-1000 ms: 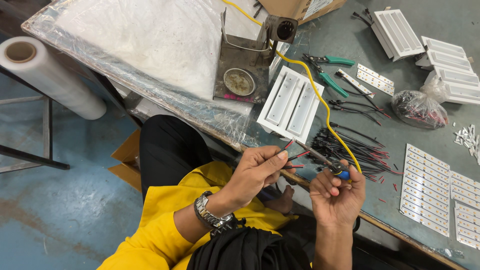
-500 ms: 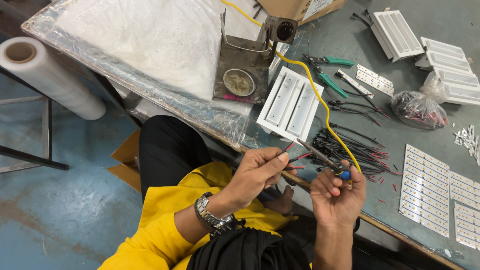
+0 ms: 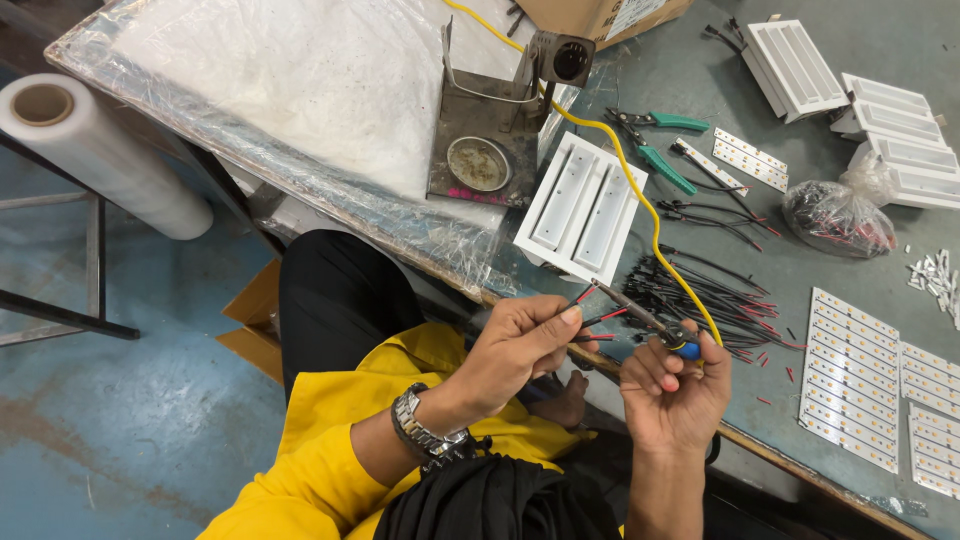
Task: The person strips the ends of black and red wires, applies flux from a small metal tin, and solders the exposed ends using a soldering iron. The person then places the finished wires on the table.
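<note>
My left hand [image 3: 520, 345] pinches a pair of thin red and black wires [image 3: 598, 318] between thumb and fingers, their ends pointing up and to the right. My right hand [image 3: 675, 385] grips a soldering iron [image 3: 640, 318] by its blue-collared handle, and the iron's tip lies close to the wire ends. A yellow cable [image 3: 640, 190] runs from the iron up across the bench. Both hands hover at the near edge of the grey workbench [image 3: 700, 120], above my lap.
A white lamp housing [image 3: 580, 208] lies just beyond the hands, next to a metal soldering stand [image 3: 485, 135]. Green-handled pliers [image 3: 655, 145], a heap of black and red wires [image 3: 715, 295], LED strip boards [image 3: 850, 375], more housings [image 3: 800, 65] and a bagged wire bundle [image 3: 840, 215] fill the right. A film roll [image 3: 100, 150] is at left.
</note>
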`<act>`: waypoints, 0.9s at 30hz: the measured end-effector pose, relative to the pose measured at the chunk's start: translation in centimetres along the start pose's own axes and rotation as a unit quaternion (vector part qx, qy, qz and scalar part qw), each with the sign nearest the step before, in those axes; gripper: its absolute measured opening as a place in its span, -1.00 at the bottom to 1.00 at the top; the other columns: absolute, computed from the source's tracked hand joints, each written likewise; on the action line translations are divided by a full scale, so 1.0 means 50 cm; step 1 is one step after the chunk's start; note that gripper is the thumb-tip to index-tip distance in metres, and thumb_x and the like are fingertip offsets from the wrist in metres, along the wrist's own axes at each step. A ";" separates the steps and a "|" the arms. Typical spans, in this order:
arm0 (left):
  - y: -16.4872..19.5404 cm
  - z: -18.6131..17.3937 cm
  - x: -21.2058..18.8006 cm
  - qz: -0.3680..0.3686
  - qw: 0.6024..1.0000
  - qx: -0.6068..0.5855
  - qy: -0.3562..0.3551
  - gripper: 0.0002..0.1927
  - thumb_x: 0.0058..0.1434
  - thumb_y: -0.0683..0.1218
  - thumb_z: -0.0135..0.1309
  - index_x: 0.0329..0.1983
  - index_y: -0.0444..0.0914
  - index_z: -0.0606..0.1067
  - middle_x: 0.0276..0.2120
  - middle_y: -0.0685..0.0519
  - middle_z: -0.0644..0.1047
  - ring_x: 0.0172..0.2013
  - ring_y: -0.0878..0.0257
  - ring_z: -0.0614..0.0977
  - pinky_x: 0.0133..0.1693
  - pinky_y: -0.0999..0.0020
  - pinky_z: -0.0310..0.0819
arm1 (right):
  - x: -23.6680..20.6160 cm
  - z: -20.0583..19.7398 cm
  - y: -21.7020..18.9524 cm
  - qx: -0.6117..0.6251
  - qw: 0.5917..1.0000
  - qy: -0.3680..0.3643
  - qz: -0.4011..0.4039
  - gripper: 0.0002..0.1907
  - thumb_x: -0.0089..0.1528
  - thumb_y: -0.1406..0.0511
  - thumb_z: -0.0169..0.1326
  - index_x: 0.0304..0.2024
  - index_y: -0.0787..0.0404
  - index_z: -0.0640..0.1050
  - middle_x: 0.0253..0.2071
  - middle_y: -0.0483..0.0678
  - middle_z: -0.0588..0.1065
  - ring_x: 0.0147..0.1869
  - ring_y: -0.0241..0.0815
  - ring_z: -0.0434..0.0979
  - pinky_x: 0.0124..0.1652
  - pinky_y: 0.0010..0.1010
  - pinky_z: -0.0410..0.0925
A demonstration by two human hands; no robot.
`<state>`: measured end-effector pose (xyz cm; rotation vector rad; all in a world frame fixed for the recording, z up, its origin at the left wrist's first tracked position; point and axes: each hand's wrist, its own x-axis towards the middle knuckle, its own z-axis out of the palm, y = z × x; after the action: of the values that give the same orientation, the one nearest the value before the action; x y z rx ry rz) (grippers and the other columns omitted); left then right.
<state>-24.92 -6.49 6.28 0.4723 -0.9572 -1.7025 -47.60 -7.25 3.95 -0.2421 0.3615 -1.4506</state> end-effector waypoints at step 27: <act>-0.005 0.002 0.002 -0.004 1.000 -0.004 0.010 -0.68 0.49 -0.01 -0.03 -0.21 -0.35 0.56 -0.38 0.14 0.57 -0.57 0.52 0.30 -0.51 0.57 0.14 | -0.002 0.004 0.000 0.005 1.000 -0.011 -0.001 -0.77 0.38 0.22 0.05 -0.14 0.23 0.64 -0.53 -0.12 0.44 -0.51 -0.40 0.30 -0.47 -0.62 0.19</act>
<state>-25.18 -6.51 6.15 0.4865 -0.9354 -1.7049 -47.54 -7.16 4.16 -0.2510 0.3355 -1.4509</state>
